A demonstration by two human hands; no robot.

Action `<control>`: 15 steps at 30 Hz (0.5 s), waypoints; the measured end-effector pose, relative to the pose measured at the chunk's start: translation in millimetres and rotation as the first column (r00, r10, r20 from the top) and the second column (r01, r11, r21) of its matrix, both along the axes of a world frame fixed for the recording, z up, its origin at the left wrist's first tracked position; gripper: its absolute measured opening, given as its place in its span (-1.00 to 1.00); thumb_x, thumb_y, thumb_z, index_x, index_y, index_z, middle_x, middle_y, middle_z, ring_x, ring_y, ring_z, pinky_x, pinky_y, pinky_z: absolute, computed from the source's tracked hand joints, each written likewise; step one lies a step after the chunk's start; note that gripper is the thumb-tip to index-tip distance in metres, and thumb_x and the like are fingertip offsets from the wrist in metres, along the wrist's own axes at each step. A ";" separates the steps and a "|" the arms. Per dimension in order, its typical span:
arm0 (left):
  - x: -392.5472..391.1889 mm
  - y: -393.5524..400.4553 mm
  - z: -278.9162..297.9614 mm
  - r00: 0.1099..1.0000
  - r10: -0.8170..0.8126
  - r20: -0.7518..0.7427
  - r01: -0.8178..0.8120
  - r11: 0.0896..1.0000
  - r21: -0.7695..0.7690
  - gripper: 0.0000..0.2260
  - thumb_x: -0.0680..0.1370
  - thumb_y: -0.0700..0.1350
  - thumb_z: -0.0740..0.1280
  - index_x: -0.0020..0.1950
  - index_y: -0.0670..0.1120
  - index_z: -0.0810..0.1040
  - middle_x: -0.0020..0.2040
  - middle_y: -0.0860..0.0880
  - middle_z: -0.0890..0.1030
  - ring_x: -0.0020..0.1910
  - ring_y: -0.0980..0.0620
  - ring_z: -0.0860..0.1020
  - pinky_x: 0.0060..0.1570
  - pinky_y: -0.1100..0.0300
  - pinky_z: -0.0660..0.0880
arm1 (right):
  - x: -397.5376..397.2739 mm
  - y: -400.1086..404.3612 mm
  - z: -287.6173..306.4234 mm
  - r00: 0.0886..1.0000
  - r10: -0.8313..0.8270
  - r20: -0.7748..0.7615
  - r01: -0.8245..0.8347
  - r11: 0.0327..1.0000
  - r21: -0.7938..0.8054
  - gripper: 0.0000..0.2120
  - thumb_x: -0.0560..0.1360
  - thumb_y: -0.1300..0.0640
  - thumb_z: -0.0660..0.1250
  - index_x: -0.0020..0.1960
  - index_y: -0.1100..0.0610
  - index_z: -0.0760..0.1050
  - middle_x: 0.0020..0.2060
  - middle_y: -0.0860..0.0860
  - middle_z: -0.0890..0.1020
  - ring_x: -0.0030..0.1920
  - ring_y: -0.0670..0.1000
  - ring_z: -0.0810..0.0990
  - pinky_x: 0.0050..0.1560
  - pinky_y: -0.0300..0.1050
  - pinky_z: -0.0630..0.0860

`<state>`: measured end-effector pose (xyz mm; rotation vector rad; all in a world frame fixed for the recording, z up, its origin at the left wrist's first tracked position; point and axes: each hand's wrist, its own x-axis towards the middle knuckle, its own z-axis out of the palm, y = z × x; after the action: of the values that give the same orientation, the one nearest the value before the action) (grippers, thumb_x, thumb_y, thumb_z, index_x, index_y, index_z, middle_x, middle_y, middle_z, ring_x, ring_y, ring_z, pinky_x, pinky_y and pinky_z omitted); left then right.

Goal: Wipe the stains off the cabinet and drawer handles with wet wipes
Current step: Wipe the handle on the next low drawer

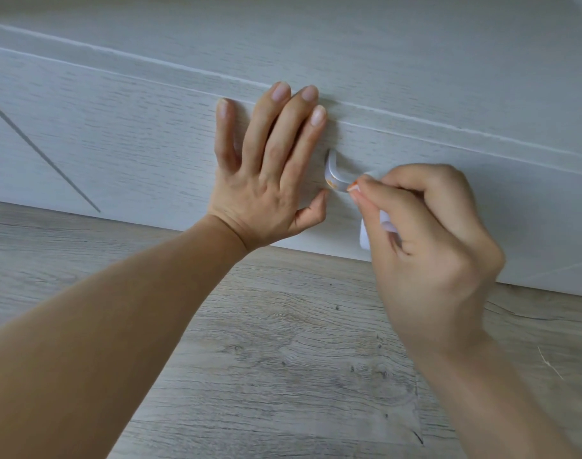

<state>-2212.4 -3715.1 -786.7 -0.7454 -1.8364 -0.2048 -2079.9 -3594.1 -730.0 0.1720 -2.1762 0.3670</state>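
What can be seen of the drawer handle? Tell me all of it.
The handle is a small curved pull, pale and glossy like silver metal or plastic, fixed to the whitish wood-grain drawer front. Only its left end shows; the rest is hidden behind the right hand. Orange stains mark its lower bend. The right hand presses a white wipe, itself stained orange at the tip, against it. The left hand lies flat on the drawer front just left of it, thumb close beside it.

No text, label, brand, number or sign can be read anywhere in view. The pale drawer front (117, 134), the curved handle (332, 173), the white wipe (366, 236) and the wood-grain floor (283, 359) carry no legible markings.
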 end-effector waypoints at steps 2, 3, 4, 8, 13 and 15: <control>-0.2 -0.2 -1.2 1.000 -0.015 -0.004 0.015 1.000 0.001 -0.25 0.40 0.19 0.19 0.43 -0.22 0.05 0.35 -0.20 0.23 0.40 -0.15 0.05 0.44 -0.07 -0.26 | 2.3 1.8 0.2 1.000 -0.012 -0.004 0.012 1.000 0.006 -0.94 0.47 0.41 0.40 -0.08 0.36 0.64 -0.23 0.19 0.61 -0.28 0.12 0.56 -0.12 -0.26 0.43; -0.7 -0.4 -2.2 1.000 -0.020 -0.005 0.020 1.000 0.000 -0.25 0.41 0.19 0.19 0.43 -0.22 0.05 0.35 -0.20 0.23 0.41 -0.15 0.05 0.44 -0.08 -0.26 | 3.8 3.1 0.3 1.000 -0.022 -0.014 0.022 1.000 0.006 -0.95 0.47 0.40 0.41 -0.08 0.36 0.64 -0.25 0.19 0.61 -0.29 0.12 0.56 -0.14 -0.23 0.45; -1.1 -0.6 -3.0 1.000 -0.021 -0.006 0.021 1.000 -0.001 -0.25 0.41 0.19 0.19 0.43 -0.22 0.05 0.35 -0.20 0.23 0.41 -0.14 0.06 0.44 -0.08 -0.27 | 4.1 3.3 0.3 0.999 -0.024 -0.023 0.024 1.000 0.004 -0.95 0.47 0.40 0.41 -0.09 0.37 0.64 -0.26 0.19 0.61 -0.30 0.13 0.56 -0.16 -0.20 0.46; -2.5 0.3 -3.7 0.999 -0.046 -0.015 0.047 0.999 0.014 -0.24 0.41 0.20 0.20 0.44 -0.20 0.04 0.36 -0.18 0.24 0.41 -0.12 0.06 0.44 -0.07 -0.27 | -1.7 -6.6 -0.3 1.000 -0.007 -0.024 0.006 1.000 -0.011 -0.94 0.48 0.42 0.39 -0.11 0.37 0.64 -0.25 0.19 0.61 -0.28 0.13 0.56 -0.13 -0.21 0.45; -4.4 -2.9 -4.4 0.998 -0.060 -0.004 0.060 0.998 -0.001 -0.28 0.45 0.16 0.19 0.46 -0.21 0.05 0.39 -0.20 0.21 0.51 -0.11 -0.02 0.45 -0.08 -0.28 | 7.5 2.3 -4.6 0.997 -0.051 -0.064 0.047 0.996 -0.077 -0.93 0.47 0.36 0.43 -0.05 0.33 0.64 -0.23 0.19 0.60 -0.25 0.01 0.51 -0.12 -0.34 0.42; -4.4 -5.9 -5.2 0.998 -0.055 0.003 0.055 0.998 -0.021 -0.29 0.48 0.13 0.20 0.47 -0.22 0.04 0.41 -0.22 0.17 0.54 -0.05 -0.16 0.45 -0.10 -0.27 | 7.8 4.4 -7.2 0.997 -0.046 -0.058 0.042 0.997 -0.072 -0.90 0.47 0.36 0.43 -0.02 0.35 0.63 -0.22 0.20 0.60 -0.23 0.01 0.51 -0.10 -0.34 0.43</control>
<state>-2216.8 -3720.9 -791.8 -0.8111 -1.8238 -0.2221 -2072.1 -3589.7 -737.2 0.0939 -2.1019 0.4083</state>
